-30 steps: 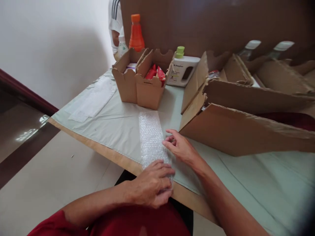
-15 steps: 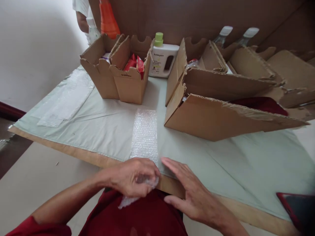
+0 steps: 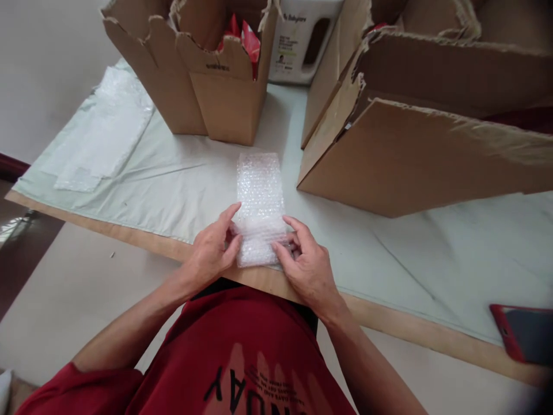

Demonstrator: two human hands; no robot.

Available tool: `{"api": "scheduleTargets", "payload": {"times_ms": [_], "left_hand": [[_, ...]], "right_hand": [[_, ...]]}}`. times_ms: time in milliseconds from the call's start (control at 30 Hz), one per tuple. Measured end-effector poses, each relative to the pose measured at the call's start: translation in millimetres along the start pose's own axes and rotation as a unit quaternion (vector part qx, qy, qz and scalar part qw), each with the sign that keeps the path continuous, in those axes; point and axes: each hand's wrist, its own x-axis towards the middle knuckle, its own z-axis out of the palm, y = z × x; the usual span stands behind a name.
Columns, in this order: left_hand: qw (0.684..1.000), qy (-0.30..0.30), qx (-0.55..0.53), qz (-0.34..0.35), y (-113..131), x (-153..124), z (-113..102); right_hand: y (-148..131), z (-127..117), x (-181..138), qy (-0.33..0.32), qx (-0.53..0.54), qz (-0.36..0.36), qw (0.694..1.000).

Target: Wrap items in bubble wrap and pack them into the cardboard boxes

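Note:
A strip of clear bubble wrap (image 3: 261, 178) lies lengthwise on the cloth, reaching to the table's front edge. Its near end is folded over on itself in a flat layer. My left hand (image 3: 216, 241) grips the left side of the fold between thumb and fingers. On the opposite side, my right hand (image 3: 306, 259) pinches the right edge, thumb on top and curled fingers beside it. Whether anything lies inside the fold I cannot make out.
More bubble wrap (image 3: 108, 124) lies at the left. Cut cardboard boxes (image 3: 228, 106) stand behind, one with red packets (image 3: 250, 43). A white detergent bottle (image 3: 287, 55) stands between them and a larger cardboard box (image 3: 389, 167). A red-edged phone (image 3: 525, 334) rests at the right front.
The near end of the bubble wrap, bunched in my left hand over my lap, now lies folded on the table. My right hand went from open to pinching its edge. The view has tilted down.

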Motion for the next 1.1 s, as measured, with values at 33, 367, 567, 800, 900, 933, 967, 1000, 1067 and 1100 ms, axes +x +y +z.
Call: {"api": "scheduleTargets", "payload": {"times_ms": [33, 367, 567, 800, 900, 933, 967, 1000, 1067, 1100], "left_hand": [[1.000, 0.005, 0.014, 0.004, 0, 2, 3], [0.989, -0.002, 0.146, 0.025, -8, 17, 4], [0.980, 0.068, 0.066, 0.173, -3, -9, -2], [0.984, 0.064, 0.035, 0.164, 4, -9, 17], [0.982, 0.085, 0.049, 0.159, 2, 2, 21], [0.980, 0.090, 0.059, 0.166, 1, 5, 22], [0.978, 0.092, 0.073, 0.171, 0, 7, 23], [0.977, 0.092, 0.091, 0.170, 0, 8, 23], [0.976, 0.095, 0.119, 0.156, 0, 8, 22], [0.976, 0.098, 0.124, 0.149, 1, 6, 21]], "right_hand": [[0, -3, -3, 0.019, -0.018, -0.023, 0.999], [4, -23, -6, -0.094, -0.218, -0.308, 0.921], [0, -13, 8, -0.053, -0.183, -0.311, 0.931], [-2, -17, 16, -0.013, -0.110, -0.273, 0.956], [0, -24, 10, 0.072, -0.134, -0.286, 0.946], [2, -25, 7, 0.070, -0.148, -0.298, 0.940], [3, -26, 6, 0.053, -0.162, -0.310, 0.935], [5, -26, 5, 0.029, -0.175, -0.321, 0.930], [9, -22, 6, -0.009, -0.194, -0.328, 0.925], [10, -20, 8, -0.014, -0.196, -0.324, 0.926]]}}
